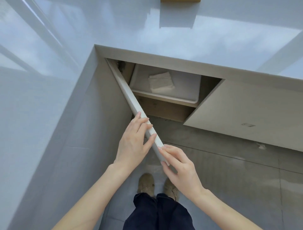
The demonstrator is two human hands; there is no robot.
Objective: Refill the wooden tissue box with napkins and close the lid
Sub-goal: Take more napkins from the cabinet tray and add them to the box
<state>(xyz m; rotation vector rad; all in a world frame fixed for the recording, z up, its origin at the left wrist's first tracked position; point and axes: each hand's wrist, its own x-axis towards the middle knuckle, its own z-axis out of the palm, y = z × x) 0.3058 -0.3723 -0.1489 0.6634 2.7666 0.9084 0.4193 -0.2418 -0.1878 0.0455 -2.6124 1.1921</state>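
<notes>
A stack of white napkins lies in a white bin on a shelf inside an open cabinet under the counter. The cabinet door stands swung out toward me, seen edge-on. My left hand rests on its top edge with fingers curled over it. My right hand touches the door's outer corner with thumb and fingertips. A sliver of the wooden tissue box shows at the top edge of the view, on the counter.
A glossy white L-shaped counter wraps the left and far sides. A closed cabinet door is to the right. Grey tiled floor lies below, with my feet and dark trousers under my hands.
</notes>
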